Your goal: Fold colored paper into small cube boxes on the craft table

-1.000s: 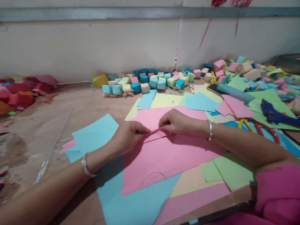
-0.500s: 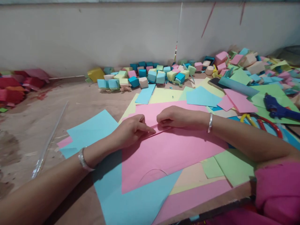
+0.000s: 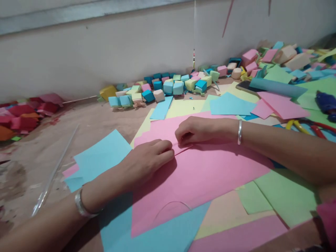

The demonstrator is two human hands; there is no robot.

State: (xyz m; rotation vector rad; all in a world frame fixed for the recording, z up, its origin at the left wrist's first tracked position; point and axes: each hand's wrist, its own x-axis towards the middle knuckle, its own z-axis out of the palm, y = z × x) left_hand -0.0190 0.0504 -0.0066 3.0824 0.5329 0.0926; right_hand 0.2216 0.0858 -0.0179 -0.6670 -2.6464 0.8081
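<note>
A large pink paper sheet (image 3: 204,175) lies under both hands, over a blue sheet (image 3: 118,224). Across its upper part runs a narrow pink paper strip (image 3: 183,150), slightly slanted. My left hand (image 3: 151,157) is closed at the strip's left end, thumb and curled fingers together; its fingertips are partly hidden. A short way to the right, my right hand (image 3: 193,131) pinches the strip from above, knuckles bent and the fingertips down by the paper. A thin curved strand (image 3: 173,202) rests on the pink sheet nearer to me.
Small coloured paper boxes (image 3: 173,86) line the wall, with larger piles at both sides. At right are a phone (image 3: 248,87), yellow-and-red-handled pliers (image 3: 317,129) and a dark blue tool (image 3: 327,103). A clear glue stick (image 3: 56,171) lies left. Cut sheets surround the pink one.
My left hand has gone from a pointing index finger to a closed grip at the strip's left end. My right hand stays nearly in place. The camera view has tilted and shifted somewhat.
</note>
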